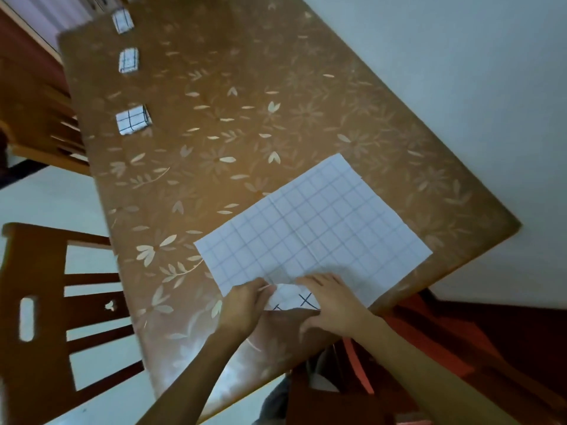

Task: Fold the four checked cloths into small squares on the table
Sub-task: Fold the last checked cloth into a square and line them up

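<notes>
Because the table (214, 124) ends just under the hands, I worry that the open checked cloth (322, 228) at its near corner slides off if the fold drags it; the left hand (245, 305) pinches the near edge; the right hand (334, 305) lays close-set fingers over the raised flap (294, 297), thumb grip I cannot tell; uneven pulls would skew the crease; three folded squares (133, 120) sit well apart, along the left side.
</notes>
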Demonstrator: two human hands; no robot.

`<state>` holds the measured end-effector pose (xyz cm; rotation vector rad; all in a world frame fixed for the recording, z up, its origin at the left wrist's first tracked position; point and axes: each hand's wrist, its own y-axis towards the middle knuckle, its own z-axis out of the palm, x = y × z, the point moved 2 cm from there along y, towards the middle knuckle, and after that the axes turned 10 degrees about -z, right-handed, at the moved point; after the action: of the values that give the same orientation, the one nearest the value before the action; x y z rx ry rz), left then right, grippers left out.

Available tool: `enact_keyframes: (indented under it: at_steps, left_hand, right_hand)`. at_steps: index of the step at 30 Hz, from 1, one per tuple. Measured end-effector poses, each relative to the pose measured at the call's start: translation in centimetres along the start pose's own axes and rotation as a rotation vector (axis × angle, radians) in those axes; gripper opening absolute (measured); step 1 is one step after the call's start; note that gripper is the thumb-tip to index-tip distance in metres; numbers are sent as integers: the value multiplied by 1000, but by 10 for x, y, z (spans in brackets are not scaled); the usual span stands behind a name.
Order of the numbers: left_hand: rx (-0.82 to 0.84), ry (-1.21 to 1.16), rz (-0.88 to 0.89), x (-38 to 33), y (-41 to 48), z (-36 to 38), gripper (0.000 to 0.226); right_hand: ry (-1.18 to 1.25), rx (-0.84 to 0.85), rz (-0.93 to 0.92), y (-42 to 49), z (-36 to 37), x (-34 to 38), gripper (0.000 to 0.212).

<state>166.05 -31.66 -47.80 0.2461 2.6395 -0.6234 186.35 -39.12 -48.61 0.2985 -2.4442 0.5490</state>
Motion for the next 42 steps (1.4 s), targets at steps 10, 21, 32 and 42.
enact_keyframes:
  at_steps: [10,21,32,42]
  left_hand:
    - [-66,-139,135,27,-51,-34,37]
    - [-261,-185,146,38,-77,-41,12]
    - [-129,-262,-57,90,-45,-85,16]
    - [-230,-378,-377,99,37,-96,11]
  right_hand:
    - [20,-266,57,-17,-13,30,18]
    - [-131,-146,-70,-7,-14,92,40]
    - [-16,-142,289,-46,-57,-35,24]
    - [239,-234,254,22,-138,-108,18]
